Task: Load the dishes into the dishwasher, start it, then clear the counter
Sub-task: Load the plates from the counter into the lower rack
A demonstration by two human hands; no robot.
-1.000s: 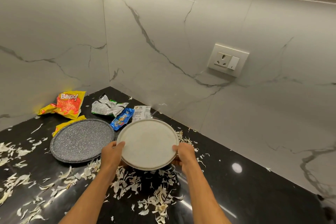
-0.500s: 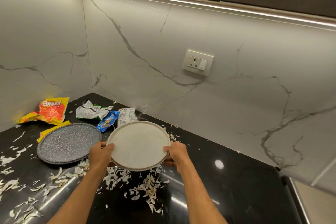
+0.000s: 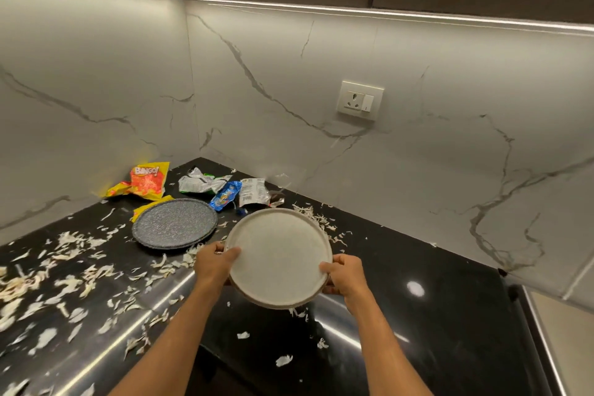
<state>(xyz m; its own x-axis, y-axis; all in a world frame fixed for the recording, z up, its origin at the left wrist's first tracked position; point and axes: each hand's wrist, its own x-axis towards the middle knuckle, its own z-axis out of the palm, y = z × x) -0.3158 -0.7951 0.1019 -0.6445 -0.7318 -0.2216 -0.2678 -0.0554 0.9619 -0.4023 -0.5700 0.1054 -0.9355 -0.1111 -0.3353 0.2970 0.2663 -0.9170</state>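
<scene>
Above the near centre of the glossy black stone counter [image 3: 434,315], both hands hold a round pale grey ceramic plate [image 3: 279,256] clear of the surface, tilted slightly toward the camera. The left hand [image 3: 214,267] grips the plate's left rim, thumb lying on the top face and fingers curled beneath. The right hand [image 3: 345,276] grips the near right rim in the same manner, thumb on top and fingers wrapped under.

Left of the held plate and farther back, a round dark speckled plate [image 3: 175,222] lies flat on the counter. Beyond it, in the far corner, lie a yellow-and-red snack packet [image 3: 146,183], a crumpled silver-and-green wrapper [image 3: 201,184], a blue wrapper [image 3: 226,195] and a white printed wrapper [image 3: 252,191]. Pale shredded vegetable scraps [image 3: 64,283] litter the counter, densest at left. A white wall socket [image 3: 360,100] sits on the marble backsplash [image 3: 289,80] at far right.
</scene>
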